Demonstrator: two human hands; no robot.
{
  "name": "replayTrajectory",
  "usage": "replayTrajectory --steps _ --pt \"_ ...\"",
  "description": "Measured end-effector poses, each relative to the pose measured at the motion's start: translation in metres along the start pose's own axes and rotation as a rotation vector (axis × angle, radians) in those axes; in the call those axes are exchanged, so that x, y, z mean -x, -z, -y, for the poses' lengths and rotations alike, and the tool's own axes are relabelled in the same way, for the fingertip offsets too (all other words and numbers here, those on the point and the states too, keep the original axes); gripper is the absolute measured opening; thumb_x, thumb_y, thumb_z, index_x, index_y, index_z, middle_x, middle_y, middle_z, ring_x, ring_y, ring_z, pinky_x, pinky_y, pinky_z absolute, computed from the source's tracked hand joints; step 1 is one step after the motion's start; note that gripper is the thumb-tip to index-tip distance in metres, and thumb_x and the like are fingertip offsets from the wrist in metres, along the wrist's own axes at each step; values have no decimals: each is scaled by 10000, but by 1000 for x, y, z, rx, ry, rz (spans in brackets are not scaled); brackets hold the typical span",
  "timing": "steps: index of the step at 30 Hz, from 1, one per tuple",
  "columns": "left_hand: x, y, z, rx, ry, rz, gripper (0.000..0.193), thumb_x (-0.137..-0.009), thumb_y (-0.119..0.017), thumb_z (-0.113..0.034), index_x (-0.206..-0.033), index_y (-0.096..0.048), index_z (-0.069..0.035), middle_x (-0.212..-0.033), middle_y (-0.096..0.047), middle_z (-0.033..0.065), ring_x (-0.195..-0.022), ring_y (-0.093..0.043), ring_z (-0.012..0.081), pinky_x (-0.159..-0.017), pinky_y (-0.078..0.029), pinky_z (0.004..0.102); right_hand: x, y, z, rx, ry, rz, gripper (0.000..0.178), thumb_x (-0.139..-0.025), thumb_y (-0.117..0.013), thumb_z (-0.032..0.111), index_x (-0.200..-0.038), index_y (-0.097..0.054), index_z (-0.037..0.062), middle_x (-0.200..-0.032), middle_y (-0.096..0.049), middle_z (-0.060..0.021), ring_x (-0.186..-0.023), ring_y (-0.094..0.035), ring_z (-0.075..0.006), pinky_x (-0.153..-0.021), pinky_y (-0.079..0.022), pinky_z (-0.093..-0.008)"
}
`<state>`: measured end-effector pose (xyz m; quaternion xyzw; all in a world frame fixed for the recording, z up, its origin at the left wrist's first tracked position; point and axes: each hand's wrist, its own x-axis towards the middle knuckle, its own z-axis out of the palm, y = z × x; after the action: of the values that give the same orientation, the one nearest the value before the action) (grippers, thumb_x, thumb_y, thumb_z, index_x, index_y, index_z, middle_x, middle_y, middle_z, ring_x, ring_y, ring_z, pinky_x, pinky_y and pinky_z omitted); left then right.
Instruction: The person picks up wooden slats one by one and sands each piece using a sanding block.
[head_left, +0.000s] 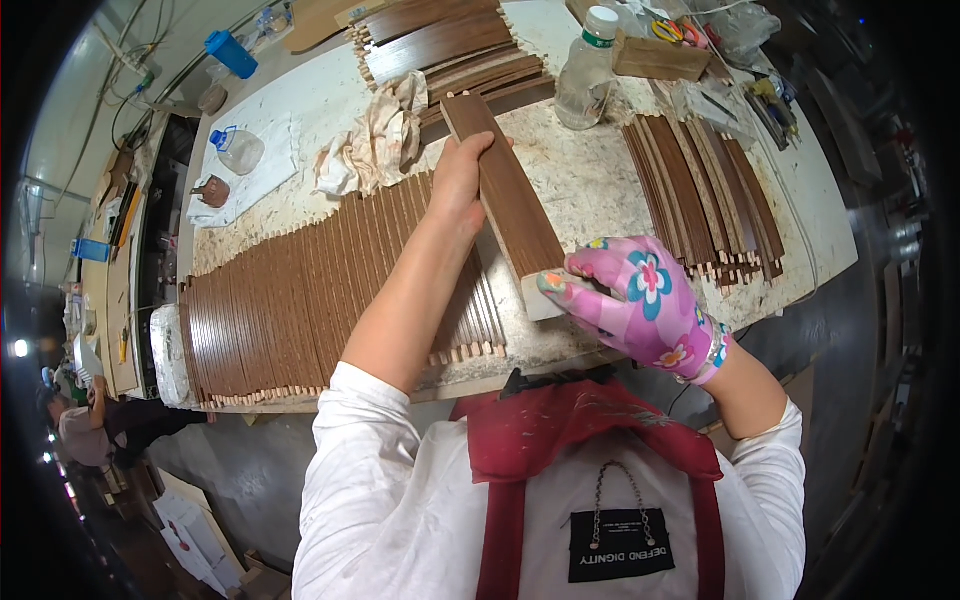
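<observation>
My bare left hand [462, 182] is closed around a dark brown wooden board [510, 190], its thumb lying over the top face. The board is held at a slant above the table, with small pale pegs showing at its far end. My right hand [650, 305], in a pink flowered glove, pinches a pale flat piece [541, 303] against the board's near end. What that piece is made of I cannot make out. Left of the board, a long row of brown slats [300, 290] with pale peg ends lies side by side on the white worktable [590, 200].
More slats [700, 195] lie at the right, and another stack [440, 45] at the back. Between them stand a clear bottle [585, 85] and a crumpled cloth [375, 140]. A blue-capped jug [240, 150] is at the far left. Another person [85, 430] is beyond the left edge.
</observation>
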<state>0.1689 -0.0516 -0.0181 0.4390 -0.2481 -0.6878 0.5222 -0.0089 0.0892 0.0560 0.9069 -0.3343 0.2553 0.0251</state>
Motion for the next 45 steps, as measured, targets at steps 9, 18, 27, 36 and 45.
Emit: replayTrajectory --steps 9,18,27,36,45 --pt "-6 -7 31 35 277 134 232 -885 -482 -199 -1033 -526 -25 -950 -616 121 -838 -588 217 -743 -503 375 70 31 -42 110 -244 75 360 -654 -707 118 -1007 -638 114 -927 -584 -102 -839 -576 -265 -702 -467 -371" --pt "-38 -86 136 -602 273 359 301 -902 -508 -291 -1109 -435 -85 -1019 -539 69 -886 -550 183 -716 -484 339 180 22 -29 -164 -946 -417 348 -729 -704 133 -1037 -566 47 -999 -573 -141 -895 -586 -296 -736 -492 -353" --pt "-59 -55 122 -1438 -605 540 577 -863 -590 -350 -1292 -394 -18 -1175 -514 181 -1014 -540 291 -857 -451 398 184 8 -25 -366 -908 -455 365 -762 -686 61 -1104 -558 59 -981 -551 -136 -868 -579 -260 -717 -480 -317" --pt "-33 57 22 -2185 -287 -86 592 -788 -580 -508 -1162 -527 -52 -1296 -444 154 -1261 -341 327 -984 -320 524 126 -29 -21 -742 -912 -48 392 -817 -638 188 -1182 -540 84 -1093 -551 -129 -979 -584 -266 -828 -487 -344" --pt "-35 60 19 -1476 -604 -36 284 -834 -574 -197 -1055 -495 -39 -1198 -522 167 -1148 -464 301 -939 -352 502 98 -56 -11 -982 -695 -117 405 -821 -620 199 -1196 -528 77 -1084 -546 -148 -970 -580 -301 -864 -466 -359"
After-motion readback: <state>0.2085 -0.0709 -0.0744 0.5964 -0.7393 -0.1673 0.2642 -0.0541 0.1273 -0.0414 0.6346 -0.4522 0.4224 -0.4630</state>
